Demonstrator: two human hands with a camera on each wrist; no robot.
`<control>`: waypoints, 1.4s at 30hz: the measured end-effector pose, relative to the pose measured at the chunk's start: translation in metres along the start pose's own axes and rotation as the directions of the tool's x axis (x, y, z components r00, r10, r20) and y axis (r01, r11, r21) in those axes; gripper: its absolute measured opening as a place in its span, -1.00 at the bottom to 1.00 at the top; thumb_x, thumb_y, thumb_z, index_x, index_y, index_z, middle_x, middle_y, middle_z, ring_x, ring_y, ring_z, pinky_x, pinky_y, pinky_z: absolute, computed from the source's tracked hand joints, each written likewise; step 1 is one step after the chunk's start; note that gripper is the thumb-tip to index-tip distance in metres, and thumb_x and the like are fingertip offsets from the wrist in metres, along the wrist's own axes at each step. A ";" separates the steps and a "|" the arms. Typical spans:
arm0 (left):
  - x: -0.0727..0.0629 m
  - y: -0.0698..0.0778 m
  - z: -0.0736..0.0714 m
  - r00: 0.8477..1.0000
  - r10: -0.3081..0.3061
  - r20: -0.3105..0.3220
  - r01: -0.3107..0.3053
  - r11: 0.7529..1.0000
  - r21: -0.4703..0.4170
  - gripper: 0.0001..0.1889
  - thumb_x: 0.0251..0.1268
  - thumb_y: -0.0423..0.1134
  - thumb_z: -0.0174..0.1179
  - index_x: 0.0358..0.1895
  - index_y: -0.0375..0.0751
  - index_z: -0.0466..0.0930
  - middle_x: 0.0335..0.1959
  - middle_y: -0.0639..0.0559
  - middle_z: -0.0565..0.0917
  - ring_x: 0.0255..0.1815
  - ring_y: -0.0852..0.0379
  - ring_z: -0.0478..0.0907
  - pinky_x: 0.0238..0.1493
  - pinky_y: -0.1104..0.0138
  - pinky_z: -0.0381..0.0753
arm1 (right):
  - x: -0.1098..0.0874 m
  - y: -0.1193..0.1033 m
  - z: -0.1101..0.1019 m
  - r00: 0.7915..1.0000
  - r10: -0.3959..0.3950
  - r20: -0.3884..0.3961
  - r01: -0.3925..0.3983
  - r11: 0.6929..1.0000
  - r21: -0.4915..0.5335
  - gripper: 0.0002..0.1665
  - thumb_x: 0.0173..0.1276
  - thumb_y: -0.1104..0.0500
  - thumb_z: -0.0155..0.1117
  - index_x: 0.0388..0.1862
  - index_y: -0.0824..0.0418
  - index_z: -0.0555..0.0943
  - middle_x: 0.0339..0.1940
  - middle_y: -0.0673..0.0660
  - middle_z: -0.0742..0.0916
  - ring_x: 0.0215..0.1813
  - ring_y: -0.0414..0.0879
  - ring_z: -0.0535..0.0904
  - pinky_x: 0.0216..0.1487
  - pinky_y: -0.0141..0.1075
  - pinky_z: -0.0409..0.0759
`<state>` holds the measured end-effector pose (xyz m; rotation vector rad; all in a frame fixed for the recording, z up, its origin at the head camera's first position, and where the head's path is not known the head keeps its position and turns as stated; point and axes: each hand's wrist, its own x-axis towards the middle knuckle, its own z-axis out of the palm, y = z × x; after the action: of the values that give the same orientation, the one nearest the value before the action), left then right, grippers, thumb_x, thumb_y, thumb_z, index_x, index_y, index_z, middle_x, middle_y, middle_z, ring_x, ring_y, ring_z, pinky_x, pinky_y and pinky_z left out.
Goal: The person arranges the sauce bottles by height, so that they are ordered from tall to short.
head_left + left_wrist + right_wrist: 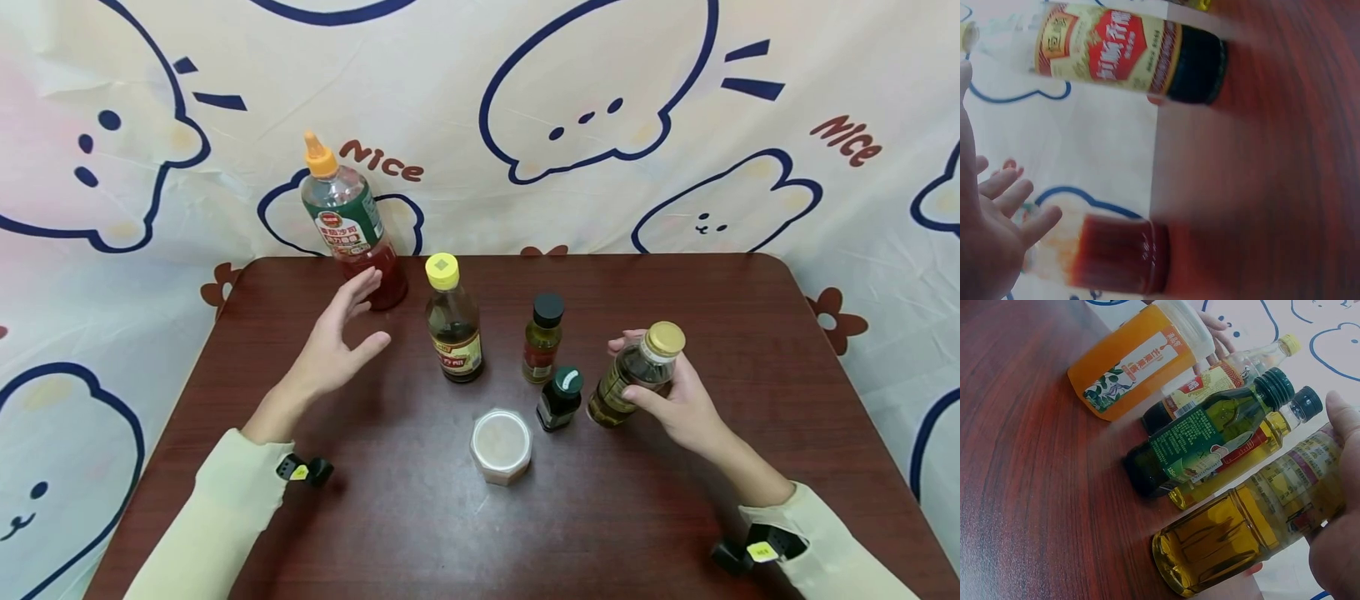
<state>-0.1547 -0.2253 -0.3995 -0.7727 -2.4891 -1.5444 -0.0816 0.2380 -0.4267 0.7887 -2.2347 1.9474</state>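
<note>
My right hand (690, 408) grips a clear bottle of golden oil (1210, 544) with a gold cap, tilted, its base at or near the tabletop. My left hand (330, 346), fingers spread loosely and holding nothing, is just in front of a squeeze bottle of red sauce (348, 221) with an orange nozzle; contact cannot be told. Right of that hand stands a bottle of dark vinegar (1110, 47) with a yellow cap. Between the hands are a small oil bottle (542, 346) with a black cap and a dark green bottle (1197, 440) with a green cap.
A jar of orange contents (1132, 362) with a white lid stands in the middle of the dark wooden table (405, 525). Behind the table's far edge hangs a white cloth (450, 83) printed with cartoon figures.
</note>
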 end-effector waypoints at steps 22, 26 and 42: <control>0.045 0.019 0.054 0.991 -0.002 0.135 0.027 0.983 -0.182 0.01 0.09 -0.37 0.53 0.58 -0.19 0.09 0.51 -0.14 0.33 0.52 -0.06 0.27 0.49 -0.07 0.25 | 0.001 -0.001 0.000 1.000 -0.003 -0.003 0.003 1.000 0.002 -0.25 0.30 0.46 0.39 0.41 0.41 0.30 0.26 0.13 0.63 0.32 -0.11 0.52 0.31 -0.41 0.44; 0.049 0.015 0.067 0.991 0.026 0.133 0.009 0.966 -0.257 -0.03 0.10 -0.39 0.52 0.56 -0.23 0.12 0.52 -0.15 0.34 0.53 -0.04 0.26 0.54 -0.04 0.17 | 0.000 -0.001 0.000 1.000 0.005 -0.004 -0.005 1.000 -0.004 -0.24 0.29 0.47 0.39 0.40 0.50 0.27 0.26 0.11 0.63 0.32 -0.11 0.52 0.31 -0.40 0.44; 0.038 0.005 0.087 0.998 -0.029 0.051 0.041 0.968 -0.247 -0.03 -0.06 -0.52 0.56 0.46 -0.28 0.19 0.39 -0.19 0.46 0.35 0.00 0.43 0.41 0.13 0.36 | 0.001 -0.003 0.001 1.000 0.027 -0.013 -0.027 1.000 0.003 -0.22 0.25 0.47 0.42 0.42 0.39 0.32 0.25 0.14 0.63 0.33 -0.08 0.52 0.33 -0.36 0.44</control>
<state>-0.1706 -0.1344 -0.4238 -0.8094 -2.3812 -1.8975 -0.0808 0.2367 -0.4240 0.7476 -2.2475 1.9618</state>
